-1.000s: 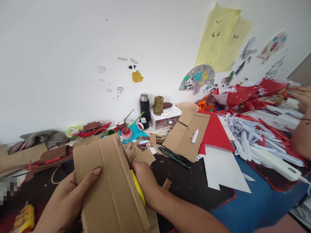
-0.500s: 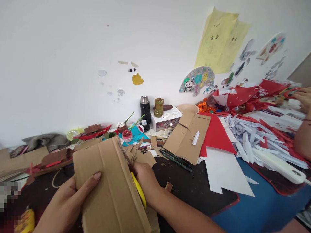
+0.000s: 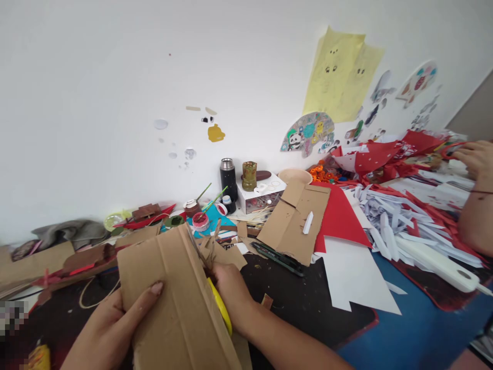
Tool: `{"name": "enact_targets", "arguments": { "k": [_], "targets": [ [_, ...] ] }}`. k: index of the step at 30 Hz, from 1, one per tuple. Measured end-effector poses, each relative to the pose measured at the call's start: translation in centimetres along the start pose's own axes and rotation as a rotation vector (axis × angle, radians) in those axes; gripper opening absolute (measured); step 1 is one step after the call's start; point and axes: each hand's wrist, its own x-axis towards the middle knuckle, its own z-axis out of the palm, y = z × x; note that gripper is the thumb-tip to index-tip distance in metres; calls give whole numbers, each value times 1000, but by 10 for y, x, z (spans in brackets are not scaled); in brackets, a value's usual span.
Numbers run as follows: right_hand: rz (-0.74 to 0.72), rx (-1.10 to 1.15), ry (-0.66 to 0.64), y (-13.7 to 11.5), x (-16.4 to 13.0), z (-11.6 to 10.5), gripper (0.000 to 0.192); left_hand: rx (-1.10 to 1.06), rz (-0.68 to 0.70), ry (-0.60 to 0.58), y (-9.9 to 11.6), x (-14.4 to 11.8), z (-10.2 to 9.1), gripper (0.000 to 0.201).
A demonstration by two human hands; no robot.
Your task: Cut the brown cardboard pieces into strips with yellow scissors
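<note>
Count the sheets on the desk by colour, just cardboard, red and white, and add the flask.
Brown cardboard: 2, the held cardboard sheet and the flat cardboard piece.
Red: 1, the red sheet.
White: 1, the white sheet.
Black: 1, the flask.
Total: 5.

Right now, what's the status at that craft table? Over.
Left hand grips cardboard sheet. Right hand works yellow-handled scissors along its edge. Cardboard scraps just beyond.
</note>
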Motion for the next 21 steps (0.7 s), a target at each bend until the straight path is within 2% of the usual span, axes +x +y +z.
{"name": "enact_targets", "arguments": {
  "k": [7, 12, 15, 21],
  "targets": [
    [26, 255, -7, 1, -1, 3, 34, -41, -80, -53, -5, 5, -1, 95],
    [65, 337, -10, -2, -7, 5, 43, -59, -74, -53, -4, 3, 0, 90],
    [96, 416, 7, -4, -9, 9, 45, -40, -65, -54, -1, 0, 1, 94],
    [53, 405, -10, 0, -2, 9, 48, -35, -11, -68, -15, 17, -5, 90]
  ]
}}
